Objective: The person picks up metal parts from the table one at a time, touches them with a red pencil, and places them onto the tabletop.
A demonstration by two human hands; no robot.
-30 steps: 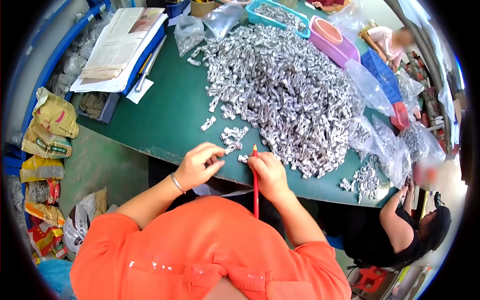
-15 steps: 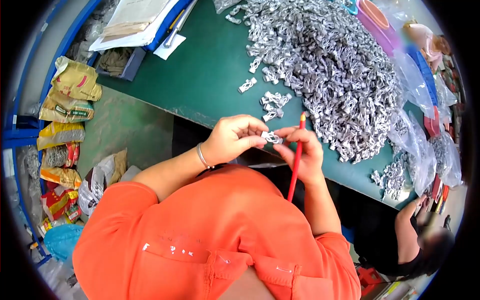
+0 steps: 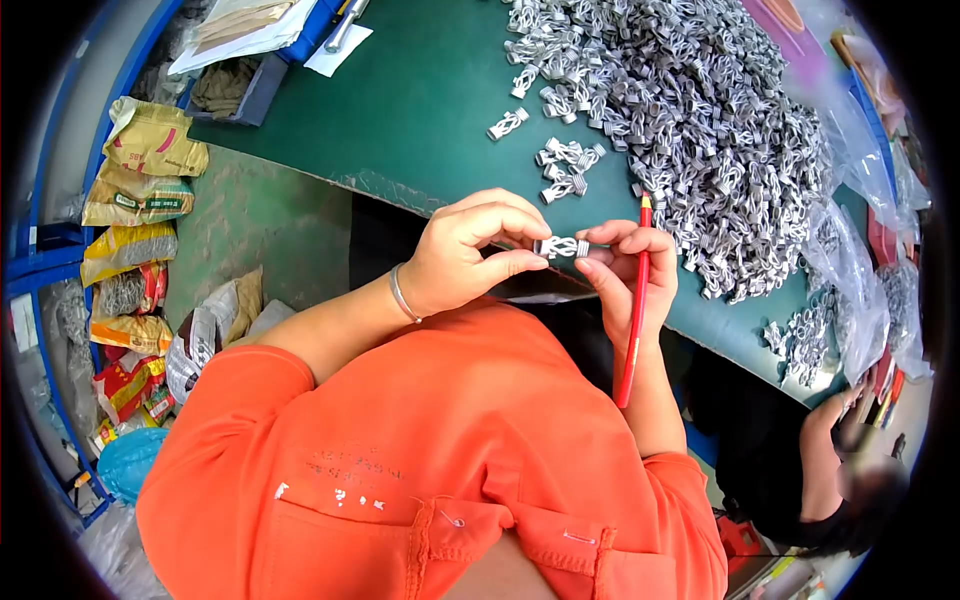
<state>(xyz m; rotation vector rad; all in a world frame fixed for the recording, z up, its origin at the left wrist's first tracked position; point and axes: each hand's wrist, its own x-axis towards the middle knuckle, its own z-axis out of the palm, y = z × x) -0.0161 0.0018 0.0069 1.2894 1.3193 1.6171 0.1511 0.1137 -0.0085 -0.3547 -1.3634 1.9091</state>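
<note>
Between my two hands, just past the table's near edge, is a small grey metal part (image 3: 562, 247) with looped strands and ribbed ends. My left hand (image 3: 478, 240) pinches one end of it between thumb and fingers. At the other end, the thumb and fingertips of my right hand (image 3: 640, 270) close on it. A red pencil (image 3: 636, 310) is also tucked in my right hand, its tip pointing away from me. Beyond my hands, several similar parts (image 3: 568, 165) lie in a little group, and a single part (image 3: 507, 123) sits apart from them.
A large heap of the same parts (image 3: 700, 130) covers the right of the green table (image 3: 400, 110). Clear plastic bags (image 3: 850, 280) line its right side. Papers (image 3: 240, 35) and a grey bin (image 3: 245, 95) stand at left. Sacks (image 3: 150, 205) fill the floor left; a co-worker (image 3: 820, 470) sits right.
The part in my fingers is turned and now shows its full side. My right hand has shifted right and the pencil stands steeper. The whole view has moved slightly.
</note>
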